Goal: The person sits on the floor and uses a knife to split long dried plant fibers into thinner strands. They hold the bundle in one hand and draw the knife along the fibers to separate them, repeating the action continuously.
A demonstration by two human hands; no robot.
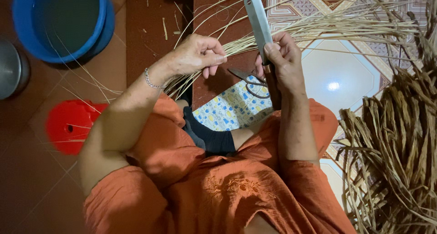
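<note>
At the frame's centre, the left hand [196,55] pinches a bundle of thin pale reed strips [327,24] that fan toward the upper right. The right hand [283,61] grips a broad steel cleaver [258,22], blade upright. A blue plastic basin [63,22] sits upper left, a heap of dry brown fibre strips [396,147] at right.

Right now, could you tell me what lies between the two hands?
In the head view, pale strips run from the left hand to the right hand; scissors lie below.

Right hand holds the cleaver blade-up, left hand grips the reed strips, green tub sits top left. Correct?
Not quite: the tub is blue, not green, as the head view shows. The rest stands: the right hand holds the cleaver blade-up and the left hand grips the reed strips.
</note>
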